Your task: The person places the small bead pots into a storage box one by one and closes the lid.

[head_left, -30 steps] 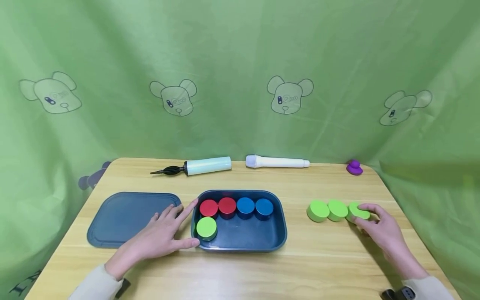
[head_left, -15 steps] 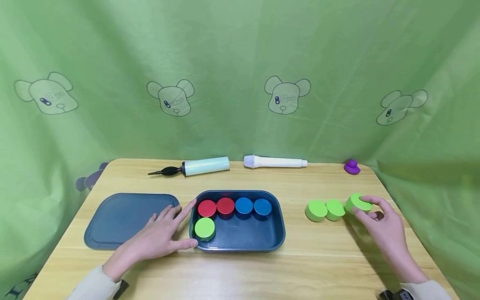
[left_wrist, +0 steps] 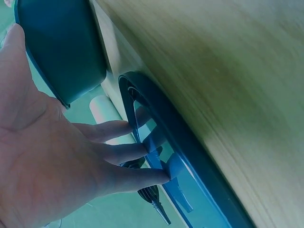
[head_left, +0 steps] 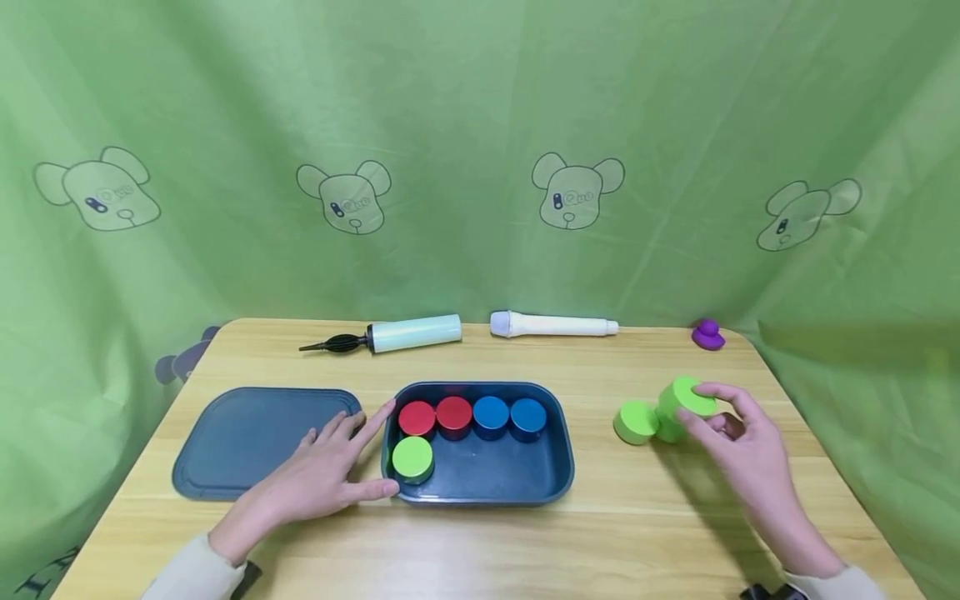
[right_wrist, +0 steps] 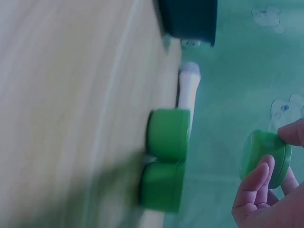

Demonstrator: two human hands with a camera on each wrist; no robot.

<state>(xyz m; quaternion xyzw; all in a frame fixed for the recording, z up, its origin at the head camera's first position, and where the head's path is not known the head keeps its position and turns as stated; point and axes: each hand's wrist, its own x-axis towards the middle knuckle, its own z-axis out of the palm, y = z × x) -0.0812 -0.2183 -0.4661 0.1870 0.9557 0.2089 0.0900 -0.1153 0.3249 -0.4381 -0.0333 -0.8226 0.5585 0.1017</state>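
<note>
Green canister (head_left: pixel 680 395) hangs pinched above the wooden table (head_left: pixel 480 546).

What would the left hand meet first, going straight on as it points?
The dark blue tray, probably: the thumb and index fingertip of the left hand appear to touch its left edge.

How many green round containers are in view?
4: one container in the blue tray, another container in the right hand, two containers side by side on the table.
</note>
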